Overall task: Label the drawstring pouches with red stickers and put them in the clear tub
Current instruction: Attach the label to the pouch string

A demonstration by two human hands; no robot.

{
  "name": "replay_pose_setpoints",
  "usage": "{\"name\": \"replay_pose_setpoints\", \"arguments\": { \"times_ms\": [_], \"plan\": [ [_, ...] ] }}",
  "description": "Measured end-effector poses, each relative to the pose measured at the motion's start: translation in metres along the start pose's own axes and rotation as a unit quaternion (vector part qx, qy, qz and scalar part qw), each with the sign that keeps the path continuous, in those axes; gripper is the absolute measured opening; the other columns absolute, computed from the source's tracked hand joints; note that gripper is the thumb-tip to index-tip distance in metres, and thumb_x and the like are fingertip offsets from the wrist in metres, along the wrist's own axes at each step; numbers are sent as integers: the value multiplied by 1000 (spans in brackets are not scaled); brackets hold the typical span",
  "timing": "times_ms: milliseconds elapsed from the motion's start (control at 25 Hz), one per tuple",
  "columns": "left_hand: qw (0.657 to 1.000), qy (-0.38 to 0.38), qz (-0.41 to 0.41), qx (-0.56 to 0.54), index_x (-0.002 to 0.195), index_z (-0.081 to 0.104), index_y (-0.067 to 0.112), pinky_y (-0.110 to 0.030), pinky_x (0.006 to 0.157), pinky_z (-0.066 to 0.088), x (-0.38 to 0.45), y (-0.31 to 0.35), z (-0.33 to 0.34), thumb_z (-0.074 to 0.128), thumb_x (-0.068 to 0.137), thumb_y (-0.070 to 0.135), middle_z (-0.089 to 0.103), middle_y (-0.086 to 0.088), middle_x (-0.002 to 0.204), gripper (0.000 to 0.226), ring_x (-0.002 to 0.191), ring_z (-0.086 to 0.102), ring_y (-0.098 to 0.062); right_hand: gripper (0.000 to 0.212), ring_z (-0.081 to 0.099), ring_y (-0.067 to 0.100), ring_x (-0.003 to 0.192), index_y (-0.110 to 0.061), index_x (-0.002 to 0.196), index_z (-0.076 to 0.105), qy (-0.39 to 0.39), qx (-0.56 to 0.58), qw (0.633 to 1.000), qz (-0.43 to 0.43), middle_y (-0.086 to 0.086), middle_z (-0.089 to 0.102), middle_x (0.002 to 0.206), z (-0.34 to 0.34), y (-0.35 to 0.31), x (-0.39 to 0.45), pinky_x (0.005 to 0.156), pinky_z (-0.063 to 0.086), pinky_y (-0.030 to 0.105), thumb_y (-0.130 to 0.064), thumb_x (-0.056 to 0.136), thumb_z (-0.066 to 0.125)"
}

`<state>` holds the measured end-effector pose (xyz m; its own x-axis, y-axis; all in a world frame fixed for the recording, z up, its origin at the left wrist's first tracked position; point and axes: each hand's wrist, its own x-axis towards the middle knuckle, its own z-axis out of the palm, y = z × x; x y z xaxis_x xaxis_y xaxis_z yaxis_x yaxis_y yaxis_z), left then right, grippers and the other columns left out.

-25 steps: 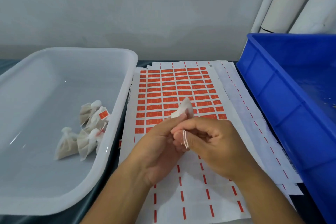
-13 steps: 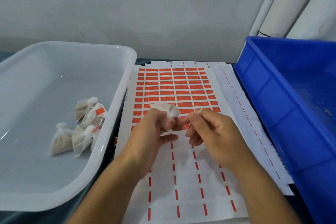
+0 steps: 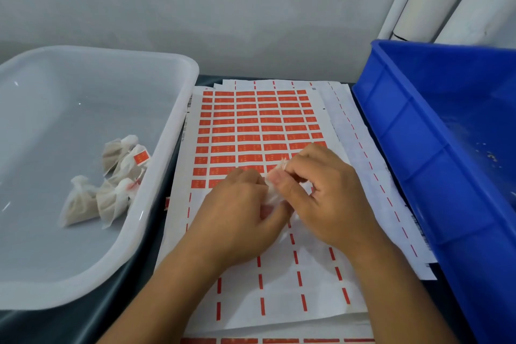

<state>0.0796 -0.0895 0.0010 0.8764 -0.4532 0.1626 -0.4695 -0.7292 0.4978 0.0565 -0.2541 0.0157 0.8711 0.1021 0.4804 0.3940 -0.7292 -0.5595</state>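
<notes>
Head view. A white drawstring pouch (image 3: pixel 275 195) is held between both hands above the sticker sheet (image 3: pixel 251 131), approx. at its centre. The left hand (image 3: pixel 240 212) is curled round the pouch from below; the right hand (image 3: pixel 321 190) is pinched on its upper part w/ thumb and fingers. Whether a red sticker is on it cannot be told. Labelled pouches (image 3: pixel 111 184) are seen in the clear tub (image 3: pixel 173 131), at left. A blue crate (image 3: pixel 435 148) is seen at right.
</notes>
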Motion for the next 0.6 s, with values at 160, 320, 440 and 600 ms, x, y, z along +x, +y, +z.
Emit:
{"name": "replay_pose_setpoints", "arguments": {
  "times_ms": [160,320,440,600],
  "plan": [
    [996,-13,45,-75,96,62,35,-25,83,53,-4,7,1,27,99,56,65,17,94,41,89,59,-4,32,60,14,113,-18,97,76,-24,88,995,31,-12,64,111,-2,0,2,100,51,25,-48,93,64],
    [979,-18,50,-196,94,64,38,-22,81,54,-6,12,-1,30,99,44,68,16,97,35,96,64,-5,33,63,5,112,-29,112,75,-87,184,974,100,-20,69,111,-4,1,2,93,54,18,-51,94,58],
    [959,-3,-39,-281,75,61,31,-17,65,50,-6,13,-4,31,94,44,66,12,77,39,78,63,-5,33,62,-2,116,-47,128,61,-96,219,963,127,-24,67,122,-4,2,2,90,55,16,-54,97,54],
    [931,8,-141,-335,74,59,24,-2,57,43,-2,10,-10,32,93,45,64,14,70,40,69,59,7,33,64,-3,112,-44,121,59,-55,206,968,132,-26,65,118,-4,1,2,84,58,16,-54,91,63]
  ]
}}
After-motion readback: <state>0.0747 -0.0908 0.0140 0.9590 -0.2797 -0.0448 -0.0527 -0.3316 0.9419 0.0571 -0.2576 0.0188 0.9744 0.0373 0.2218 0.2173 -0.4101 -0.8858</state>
